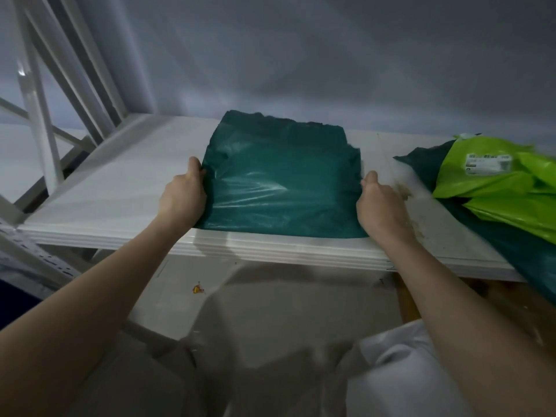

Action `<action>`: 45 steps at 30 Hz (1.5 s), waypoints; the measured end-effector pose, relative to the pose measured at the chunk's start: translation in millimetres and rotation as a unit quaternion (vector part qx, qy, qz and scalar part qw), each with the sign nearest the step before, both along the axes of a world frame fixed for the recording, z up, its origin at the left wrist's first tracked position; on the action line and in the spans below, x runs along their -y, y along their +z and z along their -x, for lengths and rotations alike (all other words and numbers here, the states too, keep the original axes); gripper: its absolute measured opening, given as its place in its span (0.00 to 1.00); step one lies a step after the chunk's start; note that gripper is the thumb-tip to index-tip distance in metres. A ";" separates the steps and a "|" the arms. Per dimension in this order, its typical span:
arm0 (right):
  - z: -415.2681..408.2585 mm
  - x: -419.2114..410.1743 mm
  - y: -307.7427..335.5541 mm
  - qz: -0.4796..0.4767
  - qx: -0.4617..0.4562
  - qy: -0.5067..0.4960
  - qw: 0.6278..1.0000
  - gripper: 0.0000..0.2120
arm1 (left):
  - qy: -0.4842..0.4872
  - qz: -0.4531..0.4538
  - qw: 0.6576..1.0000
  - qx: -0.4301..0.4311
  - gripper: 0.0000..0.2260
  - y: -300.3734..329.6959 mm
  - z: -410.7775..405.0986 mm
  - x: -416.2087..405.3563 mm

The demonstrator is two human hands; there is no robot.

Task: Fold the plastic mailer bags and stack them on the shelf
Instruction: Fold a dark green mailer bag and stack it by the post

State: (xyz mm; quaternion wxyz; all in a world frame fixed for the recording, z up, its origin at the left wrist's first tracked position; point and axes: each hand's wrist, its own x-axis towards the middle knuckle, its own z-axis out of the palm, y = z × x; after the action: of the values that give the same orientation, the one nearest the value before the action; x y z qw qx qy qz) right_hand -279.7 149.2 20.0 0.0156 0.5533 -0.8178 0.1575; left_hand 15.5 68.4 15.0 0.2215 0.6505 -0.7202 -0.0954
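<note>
Head view: dark green mailer bag [282, 182] lies flat on white shelf [120, 188], near front edge, centre. L hand [183, 194] and R hand [380, 206] each pinch a side edge, fingers curled round film. Step: prob. squaring bag before fold. Next needs one edge carried across to the other. Long axis approx front-to-back; ragged end faces wall. Unfolded pile [493, 188] sits well to R.
</note>
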 end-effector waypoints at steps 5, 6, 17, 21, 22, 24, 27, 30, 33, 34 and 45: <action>0.0 1.9 -4.7 -0.075 -0.005 0.013 0.997 0.10 | 0.009 -0.079 0.996 0.028 0.09 -12.9 -4.2 3.2; 3.6 2.3 -5.4 -0.080 0.016 0.015 0.997 0.09 | 0.010 -0.090 0.996 0.026 0.10 -11.6 -6.1 5.7; 29.8 31.0 12.3 -0.010 0.355 -0.084 0.931 0.16 | 0.078 -0.247 0.922 -0.287 0.17 12.0 -7.5 43.7; 27.3 57.7 12.8 -0.005 0.371 -0.072 0.926 0.14 | 0.070 -0.202 0.936 -0.280 0.20 11.1 3.4 70.6; 26.7 63.6 11.5 -0.001 0.375 -0.067 0.925 0.13 | 0.069 -0.189 0.943 -0.265 0.21 8.7 6.4 77.3; 27.2 79.2 7.4 0.009 0.375 -0.064 0.925 0.10 | 0.072 -0.165 0.955 -0.237 0.21 5.4 14.9 91.1; 29.3 95.6 1.1 0.021 0.363 -0.064 0.929 0.08 | 0.072 -0.138 0.956 -0.248 0.17 2.1 24.7 101.7; 36.1 113.8 -5.7 0.025 0.372 -0.088 0.924 0.19 | 0.080 -0.133 0.942 -0.298 0.18 -5.3 27.8 113.0; 41.1 123.8 -10.1 0.019 0.378 -0.102 0.920 0.20 | 0.087 -0.148 0.931 -0.322 0.24 -11.2 28.4 121.0; 43.4 126.5 -11.7 0.017 0.379 -0.102 0.919 0.17 | 0.089 -0.155 0.923 -0.342 0.24 -12.7 28.9 123.6; 51.8 124.3 1.4 -0.024 0.456 -0.144 0.878 0.09 | 0.113 -0.170 0.887 -0.414 0.06 -7.3 32.3 125.9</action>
State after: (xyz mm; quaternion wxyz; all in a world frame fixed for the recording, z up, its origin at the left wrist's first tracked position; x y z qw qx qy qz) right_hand -331.6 24.9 21.4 -0.3493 0.2966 -0.8087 0.3689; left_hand -16.8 -57.5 7.7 0.3947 0.6566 -0.4580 -0.4509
